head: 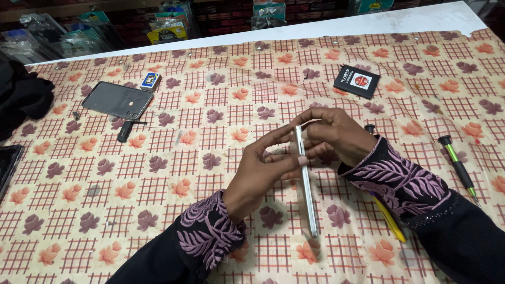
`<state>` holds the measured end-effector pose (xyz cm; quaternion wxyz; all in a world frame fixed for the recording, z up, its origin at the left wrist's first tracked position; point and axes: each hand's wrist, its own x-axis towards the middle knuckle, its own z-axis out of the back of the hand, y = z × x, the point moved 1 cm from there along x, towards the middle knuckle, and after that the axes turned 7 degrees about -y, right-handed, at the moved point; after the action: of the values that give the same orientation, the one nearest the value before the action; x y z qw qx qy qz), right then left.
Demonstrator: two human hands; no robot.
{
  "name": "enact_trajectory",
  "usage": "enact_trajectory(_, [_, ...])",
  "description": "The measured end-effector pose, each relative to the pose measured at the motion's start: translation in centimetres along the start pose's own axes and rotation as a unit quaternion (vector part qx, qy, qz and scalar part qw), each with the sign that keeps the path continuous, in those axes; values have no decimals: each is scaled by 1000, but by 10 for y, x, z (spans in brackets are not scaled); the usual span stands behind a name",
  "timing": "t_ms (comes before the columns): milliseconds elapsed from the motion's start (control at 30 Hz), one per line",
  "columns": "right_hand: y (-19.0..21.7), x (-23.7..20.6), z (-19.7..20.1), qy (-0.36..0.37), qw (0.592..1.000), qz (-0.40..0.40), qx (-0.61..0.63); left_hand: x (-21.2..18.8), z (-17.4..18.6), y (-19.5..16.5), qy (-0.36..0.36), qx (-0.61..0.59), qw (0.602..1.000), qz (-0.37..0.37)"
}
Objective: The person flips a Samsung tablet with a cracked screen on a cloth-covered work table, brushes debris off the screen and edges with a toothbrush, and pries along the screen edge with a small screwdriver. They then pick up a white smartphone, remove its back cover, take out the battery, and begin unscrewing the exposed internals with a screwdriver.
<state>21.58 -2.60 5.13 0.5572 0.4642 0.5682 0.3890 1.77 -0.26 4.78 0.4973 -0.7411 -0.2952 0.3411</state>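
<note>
**Head view: phone held on edge between both hands, back cover lying apart**

Head camera looks down on a desk (pixel 221 58) under a checked, flowered cloth (pixel 105 210). At far left a dark bundle of fabric (pixel 23 94) lies over the cloth's edge, with a dark flat object (pixel 6 165) below it, partly out of frame. Next comes a grey back cover (pixel 117 100), lying flat with a small blue box (pixel 151 80) just beside its upper corner and a short black tool (pixel 126 130) below it.

In the middle, the left hand (pixel 263 171) and right hand (pixel 336 134) hold a slim white phone (pixel 305 184) between them, turned on its edge above the cloth. The left fingers are curled round its side, thumb pressed on; the right fingers close on its upper end. Both grip it firmly.

By the look of it the phone is already part stripped, since the cover lies well apart; whether anything more is out, I cannot tell.

To the right lie a yellow tool (pixel 390 221) partly under the right sleeve, a black battery (pixel 356 80) farther back, and a green screwdriver (pixel 458 168) near the edge. Open cloth lies left of and behind the hands; the right side is more crowded.
</note>
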Motion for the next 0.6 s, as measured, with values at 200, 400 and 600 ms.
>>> enact_trajectory(200, [-9, -6, -5, -4, 996, -57, -66, 9, 10, 2, -25, -17, 999, 13])
enact_trajectory(400, [-19, -21, -5, 119, 993, 25, -9, 10, 10, 5, -12, -44, 999, 8])
enact_trajectory(600, [-19, -32, -6, 88, 995, -21, -37, 7, 7, 6, 4, -86, 996, 14])
